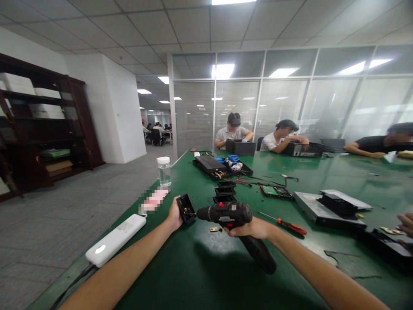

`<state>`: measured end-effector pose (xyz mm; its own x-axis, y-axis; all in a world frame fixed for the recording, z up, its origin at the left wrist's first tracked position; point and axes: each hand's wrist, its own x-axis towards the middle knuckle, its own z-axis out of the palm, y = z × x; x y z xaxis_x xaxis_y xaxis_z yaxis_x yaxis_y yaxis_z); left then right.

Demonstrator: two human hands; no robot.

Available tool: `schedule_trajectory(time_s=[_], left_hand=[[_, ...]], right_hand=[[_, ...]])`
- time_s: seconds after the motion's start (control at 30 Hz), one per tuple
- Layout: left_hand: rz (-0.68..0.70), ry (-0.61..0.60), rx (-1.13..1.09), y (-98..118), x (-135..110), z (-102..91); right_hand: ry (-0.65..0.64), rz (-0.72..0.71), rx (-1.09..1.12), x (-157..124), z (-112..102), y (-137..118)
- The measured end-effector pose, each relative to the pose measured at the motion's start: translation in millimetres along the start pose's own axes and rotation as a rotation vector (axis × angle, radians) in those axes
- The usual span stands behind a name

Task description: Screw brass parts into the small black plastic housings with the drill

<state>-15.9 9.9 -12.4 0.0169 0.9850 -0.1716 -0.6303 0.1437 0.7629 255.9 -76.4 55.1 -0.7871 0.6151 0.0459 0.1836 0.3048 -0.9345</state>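
My left hand (174, 215) grips a small black plastic housing (186, 209), tilted so that its hollow side faces right; small brass-coloured parts show inside. In my right hand (247, 229) is a black cordless drill (234, 214) with red details, held level with its chuck pointing left. The bit's tip reaches the housing's opening; whether it touches a screw cannot be made out. Below the chuck, a small brass piece (214, 229) lies on the green table (180, 275). Behind the drill stand several similar black housings (225, 190) in a row.
A screwdriver (287, 224) with an orange-and-black handle lies right of the drill. A white power strip (116, 240) and a clear jar (164, 172) line the left edge. Metal drives (325, 211) sit at right, near another person's hand (406, 224). Several people work across the table.
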Motion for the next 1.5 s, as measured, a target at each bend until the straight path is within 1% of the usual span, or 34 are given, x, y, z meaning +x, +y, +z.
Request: schedule_trajectory(time_s=[0.1,0.23,0.5,0.87,1.1,1.5], left_hand=[[-0.001,0.023,0.002,0.8,-1.7,1.3],[0.010,0.009,0.008,0.1,-0.1,-0.4],[-0.002,0.005,-0.004,-0.8,3.2,-2.8],[0.013,-0.007,-0.002,-1.4,4.8,-3.6],[0.012,0.001,0.006,0.6,0.9,-1.1],[0.008,0.009,-0.013,0.7,-0.8,0.3]], right_hand=[[0.010,0.016,-0.016,-0.3,-0.4,0.4],[0.018,0.039,-0.038,-0.9,-0.3,-0.4],[-0.009,-0.011,0.002,0.1,0.0,-2.5],[0.005,-0.015,-0.002,-1.0,1.3,-3.4],[0.000,-0.013,0.007,-0.9,0.8,-7.2],[0.000,0.001,-0.021,-0.3,-0.5,-1.0]])
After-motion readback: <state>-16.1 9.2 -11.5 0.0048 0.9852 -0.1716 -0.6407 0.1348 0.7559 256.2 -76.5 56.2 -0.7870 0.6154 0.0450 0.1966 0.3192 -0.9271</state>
